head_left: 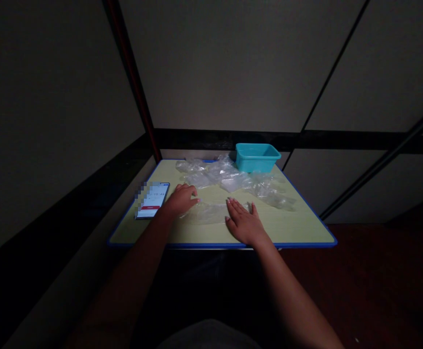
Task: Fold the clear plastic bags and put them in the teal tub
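Note:
A clear plastic bag [209,213] lies flattened on the table in front of me, between my two hands. My right hand [244,223] rests flat over the bag's right end, fingers stretched out. At the bag's left end is my left hand [183,198], its fingers bent and the thumb apart from them. Whether the left fingers touch the bag I cannot tell; nothing shows between them. Beyond the hands, several crumpled clear plastic bags [226,174] lie spread in a loose heap.
The small table [200,236] has a pale yellow-green top with a blue edge. A turquoise plastic basket [255,164] stands at the back right. A phone [153,199] with a lit screen lies at the left. Panelled walls rise behind and to the left.

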`<state>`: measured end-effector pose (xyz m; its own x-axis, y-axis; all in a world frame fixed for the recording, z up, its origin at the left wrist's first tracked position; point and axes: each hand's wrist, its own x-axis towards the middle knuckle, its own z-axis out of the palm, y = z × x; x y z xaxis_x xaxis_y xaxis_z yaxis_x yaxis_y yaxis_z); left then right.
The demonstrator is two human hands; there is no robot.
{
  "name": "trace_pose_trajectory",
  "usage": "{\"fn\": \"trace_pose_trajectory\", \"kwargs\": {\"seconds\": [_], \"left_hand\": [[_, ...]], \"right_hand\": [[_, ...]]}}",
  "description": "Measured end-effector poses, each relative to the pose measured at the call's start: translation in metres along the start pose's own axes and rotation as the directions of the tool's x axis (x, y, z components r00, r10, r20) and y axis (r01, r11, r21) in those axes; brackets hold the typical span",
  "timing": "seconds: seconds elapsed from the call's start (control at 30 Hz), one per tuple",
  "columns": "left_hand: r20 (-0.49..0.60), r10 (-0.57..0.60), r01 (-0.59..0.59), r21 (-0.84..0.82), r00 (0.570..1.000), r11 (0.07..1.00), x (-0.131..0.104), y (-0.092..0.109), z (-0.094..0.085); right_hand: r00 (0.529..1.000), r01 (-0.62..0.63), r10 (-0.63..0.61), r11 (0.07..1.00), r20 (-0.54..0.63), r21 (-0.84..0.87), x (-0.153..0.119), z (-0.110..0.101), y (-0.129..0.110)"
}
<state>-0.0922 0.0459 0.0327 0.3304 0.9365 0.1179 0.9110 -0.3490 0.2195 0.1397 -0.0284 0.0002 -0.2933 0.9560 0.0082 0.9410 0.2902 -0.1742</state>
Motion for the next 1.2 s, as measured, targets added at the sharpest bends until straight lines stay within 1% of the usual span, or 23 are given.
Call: {"fn": "trace_pose_trajectory", "kwargs": {"seconds": [0.07, 0.17, 0.33, 0.47, 0.57, 0.73, 0.83, 1.03, 1.2], "left_hand": [[0.049, 0.014, -0.013, -0.029, 0.999, 0.999, 0.007, -0.002, 0.001], [0.086, 0.01, -0.005, -0.056, 0.996, 0.998, 0.013, -0.004, 0.004], [0.136, 0.022, -0.005, -0.125, 0.991, 0.992, 0.017, -0.009, 0.006], [0.195, 0.02, 0.019, -0.198, 0.981, 0.98, 0.019, -0.012, 0.007], [0.216, 0.042, 0.016, -0.26, 0.975, 0.965, 0.019, -0.013, 0.006], [0.219, 0.075, -0.001, -0.319, 0.973, 0.948, 0.018, -0.015, 0.003], [0.199, 0.079, -0.009, -0.332, 0.977, 0.943, 0.016, -0.018, 0.001], [0.146, 0.072, -0.023, -0.313, 0.987, 0.95, 0.01, -0.023, 0.001], [0.115, 0.098, -0.061, -0.291, 0.988, 0.955, 0.005, -0.025, 0.003]], "right_hand": [[1.0, 0.004, -0.004, 1.0, -0.001, -0.003, 0.0, 0.0, 0.0], [1.0, 0.006, -0.006, 1.0, -0.001, -0.012, 0.0, 0.001, 0.0], [1.0, 0.004, -0.004, 1.0, -0.004, -0.014, 0.0, 0.001, 0.001], [1.0, 0.0, 0.0, 1.0, -0.002, -0.02, 0.0, 0.001, 0.0], [1.0, -0.001, 0.001, 1.0, -0.004, -0.018, -0.001, 0.0, 0.0], [1.0, -0.001, 0.001, 1.0, -0.012, 0.009, 0.0, 0.001, 0.0], [1.0, 0.005, -0.005, 1.0, -0.018, 0.019, 0.0, 0.001, 0.0], [1.0, 0.007, -0.007, 1.0, -0.02, 0.0, 0.0, 0.001, 0.0], [1.0, 0.005, -0.006, 1.0, -0.019, -0.015, -0.001, 0.0, -0.001]]}}
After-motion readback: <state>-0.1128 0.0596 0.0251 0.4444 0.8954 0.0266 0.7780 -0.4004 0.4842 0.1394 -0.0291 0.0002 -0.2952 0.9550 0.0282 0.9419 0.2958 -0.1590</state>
